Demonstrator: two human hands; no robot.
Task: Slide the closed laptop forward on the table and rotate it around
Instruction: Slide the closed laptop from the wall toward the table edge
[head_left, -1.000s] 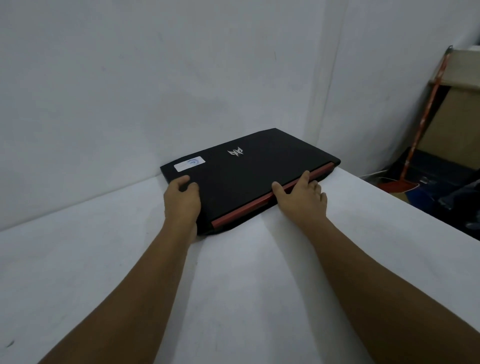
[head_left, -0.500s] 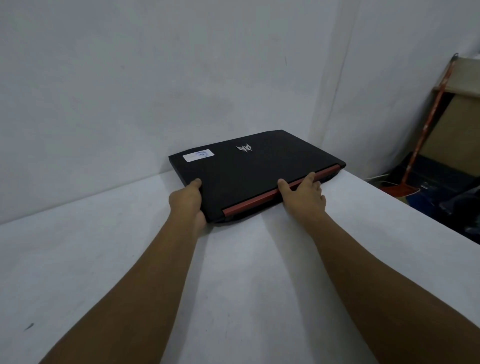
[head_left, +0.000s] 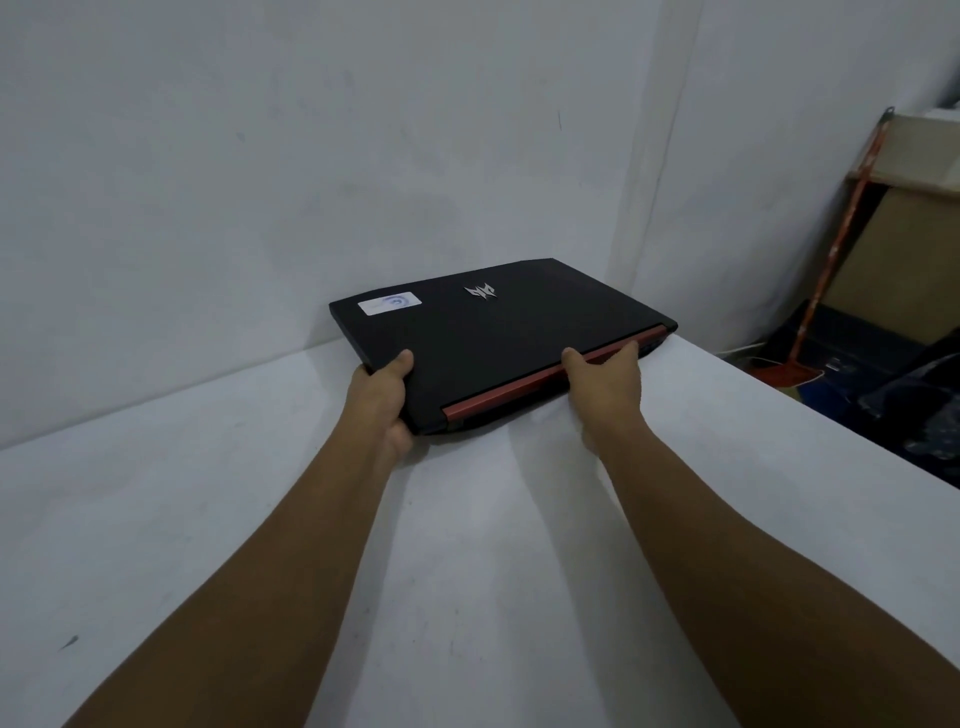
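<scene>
A closed black laptop (head_left: 498, 343) with a red strip along its near edge, a silver logo and a white sticker lies at the far end of the white table (head_left: 260, 519), close to the wall. My left hand (head_left: 382, 400) grips its near left corner, thumb on the lid and fingers under the side edge. At the red near edge my right hand (head_left: 605, 384) holds on, thumb on top and fingers along the strip. The laptop's far right corner sits at the table's right edge.
A white wall (head_left: 260, 182) stands right behind the laptop. The table's right edge (head_left: 831, 421) drops off to a floor with an orange-handled broom (head_left: 831, 249), a cardboard panel and dark bags.
The laptop has slid further from me toward the wall and turned slightly. My left hand shifted from on top of the corner to gripping its side; the right hand stayed on the red edge.
</scene>
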